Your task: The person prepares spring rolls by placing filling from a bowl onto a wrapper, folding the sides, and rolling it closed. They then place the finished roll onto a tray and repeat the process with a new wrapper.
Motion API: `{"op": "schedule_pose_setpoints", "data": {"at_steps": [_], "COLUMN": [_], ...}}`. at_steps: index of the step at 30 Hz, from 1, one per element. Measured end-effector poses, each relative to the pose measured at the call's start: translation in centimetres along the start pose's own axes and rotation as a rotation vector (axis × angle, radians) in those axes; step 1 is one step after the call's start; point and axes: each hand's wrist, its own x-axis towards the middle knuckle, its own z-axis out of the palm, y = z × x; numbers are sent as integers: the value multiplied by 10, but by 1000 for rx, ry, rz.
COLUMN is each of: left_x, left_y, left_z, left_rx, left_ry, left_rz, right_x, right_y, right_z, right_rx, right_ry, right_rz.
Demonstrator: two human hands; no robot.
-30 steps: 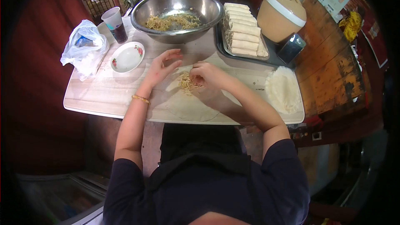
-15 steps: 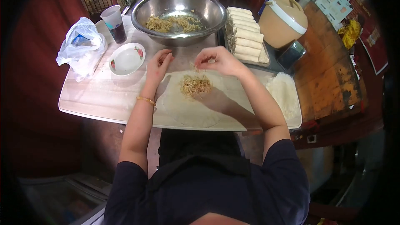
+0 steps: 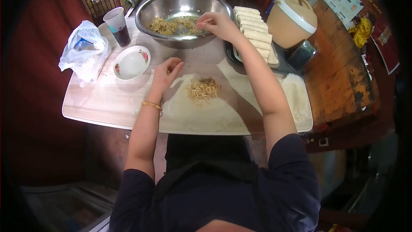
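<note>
A thin round wrapper [image 3: 206, 116] lies flat on the table before me, pale and almost see-through. Bean sprout filling [image 3: 203, 89] is heaped on its upper middle. My left hand [image 3: 167, 74] rests by the wrapper's upper left edge, fingers loosely bent and holding nothing. Over the right inner side of the steel bowl [image 3: 184, 41] is my right hand [image 3: 219, 25], its fingers drawn together. Whatever is between those fingertips, if anything, does not show. More bean sprout filling [image 3: 165, 26] lies inside the bowl.
Rolled wraps [image 3: 257, 30] are stacked on a dark tray at the back right, beside a tan cooler [image 3: 294, 19]. Wrapper sheets [image 3: 295, 96] lie at the right edge. Left are a floral dish [image 3: 132, 62], a plastic cup [image 3: 118, 28] and a plastic bag [image 3: 86, 53]. Someone in red sits behind.
My right hand has moved from above the filling on the wrapper up and away to the bowl. My left hand has shifted slightly nearer to me, its fingers more bent.
</note>
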Motion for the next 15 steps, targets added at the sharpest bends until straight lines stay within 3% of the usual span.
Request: {"op": "schedule_pose_setpoints", "data": {"at_steps": [1, 3, 4, 6, 7, 9, 10, 12, 15], "left_x": [-2, -3, -9, -21, -23, -29, -32, -38, -43], "left_y": [-2, -5, 0, 11, 15, 19, 18, 19, 36], "left_z": [2, 4, 7, 14, 15, 18, 19, 20, 21], "left_rx": [-2, -148, -149, -64, -69, 188, 188, 296, 277], "left_ry": [-7, -252, -258, -503, -501, -575, -570, -460, -498], "left_rz": [-7, 170, 170, 119, 118, 324, 319, 421, 255], "right_x": [-12, -48, -68, -106, -124, -157, -166, -171, -167], "right_y": [-9, -19, -19, -16, -11, 1, 6, 14, 22], "right_z": [-7, -9, -7, 6, 16, 38, 45, 59, 76], "right_rx": [92, 117, 138, 114, 69, 78, 87, 72, 55], "right_ry": [83, 55, -52, -238, -324, -318, -302, -248, -176], "right_rz": [-9, 36, -5, -100, -158, -129, -101, -133, -161]}}
